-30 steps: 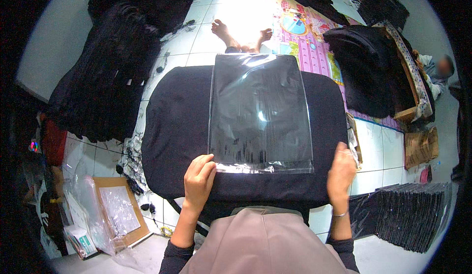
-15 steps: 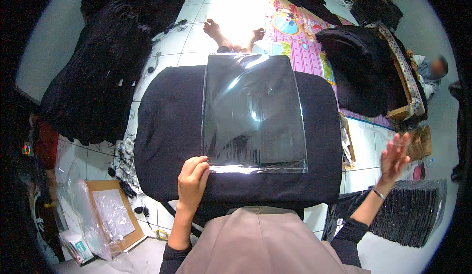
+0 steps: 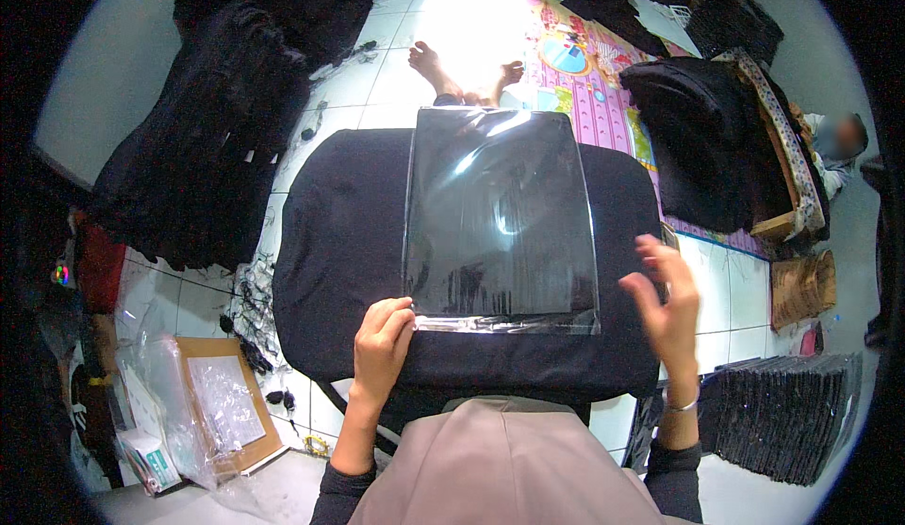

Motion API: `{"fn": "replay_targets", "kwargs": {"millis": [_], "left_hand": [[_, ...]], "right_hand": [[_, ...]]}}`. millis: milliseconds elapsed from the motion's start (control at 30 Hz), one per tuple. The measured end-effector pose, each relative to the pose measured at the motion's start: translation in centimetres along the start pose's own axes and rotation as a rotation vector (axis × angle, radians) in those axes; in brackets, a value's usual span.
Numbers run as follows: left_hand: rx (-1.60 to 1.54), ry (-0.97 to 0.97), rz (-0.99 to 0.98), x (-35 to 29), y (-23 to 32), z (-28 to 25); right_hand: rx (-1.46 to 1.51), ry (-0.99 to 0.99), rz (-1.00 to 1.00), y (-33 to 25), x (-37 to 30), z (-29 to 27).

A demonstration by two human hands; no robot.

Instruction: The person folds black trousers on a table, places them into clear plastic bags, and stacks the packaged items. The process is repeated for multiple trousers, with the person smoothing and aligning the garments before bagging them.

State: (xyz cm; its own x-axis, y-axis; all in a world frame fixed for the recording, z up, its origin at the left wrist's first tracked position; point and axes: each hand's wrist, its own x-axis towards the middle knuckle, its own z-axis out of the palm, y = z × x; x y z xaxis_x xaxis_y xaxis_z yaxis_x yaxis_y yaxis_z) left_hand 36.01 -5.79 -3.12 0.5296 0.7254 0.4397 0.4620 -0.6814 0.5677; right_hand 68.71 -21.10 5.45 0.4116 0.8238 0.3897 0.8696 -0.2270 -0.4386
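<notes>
A flat black piece in a clear plastic sleeve (image 3: 500, 214) lies on a black cloth-covered board (image 3: 344, 233) in front of me. Light glares off its glossy face, and a strip of clear film shows along its near edge. My left hand (image 3: 385, 341) pinches the near left corner of the sleeve between thumb and fingers. Off the sleeve's right side, over the board's right edge, my right hand (image 3: 669, 308) is raised with its fingers apart and holds nothing; it is slightly blurred.
Black garments or cloth (image 3: 217, 129) heap at the left. A wooden frame (image 3: 778, 223) with black material stands at the right, a person (image 3: 834, 153) beyond it. Several packed black sleeves (image 3: 787, 421) stack at lower right. A cardboard piece in plastic (image 3: 189, 355) leans at lower left.
My right hand has swung left from the right side toward the sleeve. The left hand keeps its pinch at the corner. The whole view has shifted slightly.
</notes>
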Motion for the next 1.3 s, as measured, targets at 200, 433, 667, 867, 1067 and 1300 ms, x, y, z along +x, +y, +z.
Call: {"fn": "replay_targets", "kwargs": {"millis": [200, 433, 667, 867, 1067, 1300], "left_hand": [[-0.009, 0.019, 0.008, -0.2, -0.1, 0.0], [-0.138, 0.059, -0.162, 1.5, -0.4, -0.2], [-0.296, -0.016, -0.593, 4.0, -0.6, 0.5], [-0.333, 0.041, -0.619, 3.6, -0.2, 0.6], [-0.19, 0.148, -0.587, 3.5, 0.5, 1.4], [0.31, 0.042, 0.013, 1.1, 1.0, 0.9]], "right_hand": [[-0.041, -0.257, -0.483, -7.1, -1.3, 8.4], [0.118, -0.234, -0.366, -4.4, -1.2, 9.8], [0.069, -0.461, -0.075, -5.2, 1.2, 10.0], [0.061, -0.304, -0.068, -2.0, -1.6, 6.2], [0.459, 0.011, 0.454, 0.7, -3.2, 7.1], [-0.053, 0.076, -0.011, -0.5, -5.5, 6.9]]}}
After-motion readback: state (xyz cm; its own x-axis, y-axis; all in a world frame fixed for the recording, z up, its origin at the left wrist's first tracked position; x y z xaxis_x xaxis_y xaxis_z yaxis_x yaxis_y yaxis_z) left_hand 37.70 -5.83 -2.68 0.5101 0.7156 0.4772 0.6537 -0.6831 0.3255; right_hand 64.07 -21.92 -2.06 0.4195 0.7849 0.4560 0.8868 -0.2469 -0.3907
